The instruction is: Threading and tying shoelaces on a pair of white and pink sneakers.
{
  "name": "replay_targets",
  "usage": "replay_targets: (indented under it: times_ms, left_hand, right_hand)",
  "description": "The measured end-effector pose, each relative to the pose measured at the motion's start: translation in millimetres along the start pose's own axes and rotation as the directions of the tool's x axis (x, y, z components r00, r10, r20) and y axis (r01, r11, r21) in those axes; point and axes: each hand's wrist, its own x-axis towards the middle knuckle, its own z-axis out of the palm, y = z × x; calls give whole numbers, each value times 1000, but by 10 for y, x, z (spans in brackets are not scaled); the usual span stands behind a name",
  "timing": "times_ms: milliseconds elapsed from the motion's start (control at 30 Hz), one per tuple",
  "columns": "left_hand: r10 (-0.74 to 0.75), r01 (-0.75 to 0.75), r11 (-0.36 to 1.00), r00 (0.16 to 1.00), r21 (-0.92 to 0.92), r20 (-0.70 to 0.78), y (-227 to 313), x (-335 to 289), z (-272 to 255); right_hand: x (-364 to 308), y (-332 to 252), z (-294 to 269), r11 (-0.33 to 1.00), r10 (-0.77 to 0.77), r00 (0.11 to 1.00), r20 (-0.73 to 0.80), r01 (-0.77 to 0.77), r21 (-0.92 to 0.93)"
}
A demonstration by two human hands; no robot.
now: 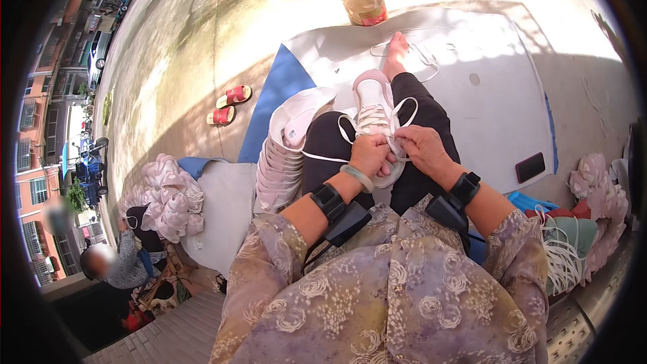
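A pale pink and white sneaker [372, 98] lies between my thighs, its toe pointing away from me. A white shoelace [404, 109] runs through its eyelets, with loose loops on both sides. My left hand [371, 156] is closed at the sneaker's ankle end, fingers curled around the lace and upper; what lies under the fingertips is partly hidden. At the right eyelet edge, my right hand [423, 152] pinches the lace between thumb and forefinger. One lace end trails left across my dark trouser leg, towards a nested stack of pink shoe uppers [275, 174].
A white sheet [485, 81] with blue underside lies beneath me. Around it are a large red-capped bottle [364, 1], red slippers [234, 96] and a phone [530, 168]. Bundled white laces [563, 259] and pink uppers [596, 189] lie right. Another person [128, 266] sits at lower left by piled uppers [176, 195].
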Motion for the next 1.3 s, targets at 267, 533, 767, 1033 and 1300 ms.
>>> replay_targets:
  times_ms: [267,533,767,1033,1300]
  left_hand:
    - [-18,17,1000,998,16,66,17,6,-14]
    - [-11,9,1000,994,18,106,42,-38,-52]
    - [-23,21,1000,988,13,150,17,25,-101]
    - [12,-10,1000,994,-17,110,-39,21,-49]
    - [18,-20,998,999,59,41,29,-30,-31]
  right_hand:
    - [24,10,9,861,343,935,86,-350,370]
    - [294,155,154,888,404,912,70,-409,209]
    - [153,119,53,770,455,875,165,-480,421]
    - [46,95,160,930,326,944,-42,-313,193]
    - [54,13,45,850,373,910,183,-414,326]
